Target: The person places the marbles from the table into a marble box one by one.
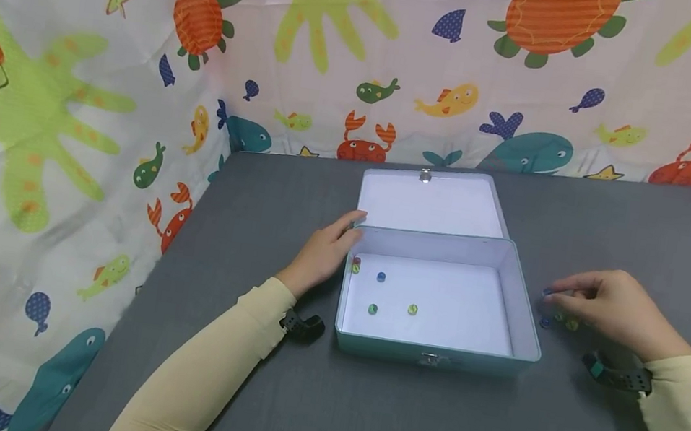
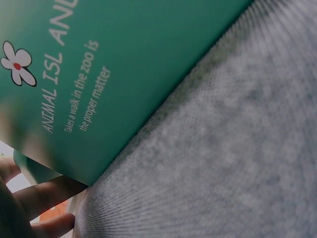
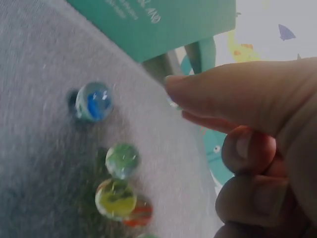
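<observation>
A teal tin box stands with its lid folded back and several glass marbles inside, among them a blue marble and a green marble. At the box's back left corner rests my left hand, its fingertips touching the side near the hinge. Right of the box, my right hand pinches a small blue marble between thumb and forefinger. Just beneath lie more marbles on the table: a clear blue marble, a pale green marble, a yellow marble and an orange-streaked marble.
The box stands on a dark grey cloth-covered table. A white curtain printed with sea animals hangs behind and on the left. Metal clasps sit on the front of the box and on the lid's far edge.
</observation>
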Demonstrator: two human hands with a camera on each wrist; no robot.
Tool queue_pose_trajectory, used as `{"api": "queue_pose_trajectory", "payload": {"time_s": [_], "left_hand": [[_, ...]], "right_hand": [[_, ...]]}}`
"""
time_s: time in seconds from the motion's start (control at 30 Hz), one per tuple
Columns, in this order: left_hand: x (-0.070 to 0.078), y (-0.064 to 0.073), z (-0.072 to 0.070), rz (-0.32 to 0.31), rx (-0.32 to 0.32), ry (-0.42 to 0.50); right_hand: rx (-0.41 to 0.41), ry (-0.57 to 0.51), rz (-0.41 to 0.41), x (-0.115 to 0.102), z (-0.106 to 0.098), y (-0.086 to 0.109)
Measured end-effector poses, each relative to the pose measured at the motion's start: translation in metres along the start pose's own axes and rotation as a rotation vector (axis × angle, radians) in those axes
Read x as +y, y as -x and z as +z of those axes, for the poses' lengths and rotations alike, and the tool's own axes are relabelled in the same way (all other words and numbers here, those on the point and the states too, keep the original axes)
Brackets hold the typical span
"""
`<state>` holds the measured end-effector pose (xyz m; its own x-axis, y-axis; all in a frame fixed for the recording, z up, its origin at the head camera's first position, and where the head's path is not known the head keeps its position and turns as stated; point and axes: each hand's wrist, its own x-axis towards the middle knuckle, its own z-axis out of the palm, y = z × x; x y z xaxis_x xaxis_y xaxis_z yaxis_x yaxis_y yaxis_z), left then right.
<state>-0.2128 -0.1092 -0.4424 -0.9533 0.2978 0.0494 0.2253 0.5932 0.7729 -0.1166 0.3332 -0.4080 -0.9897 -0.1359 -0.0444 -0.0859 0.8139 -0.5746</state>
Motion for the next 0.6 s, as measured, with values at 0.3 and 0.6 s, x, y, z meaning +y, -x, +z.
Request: {"api": "queue_pose_trajectory", "payload": {"time_s": [0.3,0.6], "left_hand": [[0.003,0.001,0.0,-0.002,0.001,0.016],[0.002,0.002,0.0,-0.007,0.007,0.015]], "right_hand": [[0.052,-0.009,0.003,-0.012,-0.011,-0.003],[0.074,-0.006,-0.022,-0.033,-0.023,-0.009]]}}
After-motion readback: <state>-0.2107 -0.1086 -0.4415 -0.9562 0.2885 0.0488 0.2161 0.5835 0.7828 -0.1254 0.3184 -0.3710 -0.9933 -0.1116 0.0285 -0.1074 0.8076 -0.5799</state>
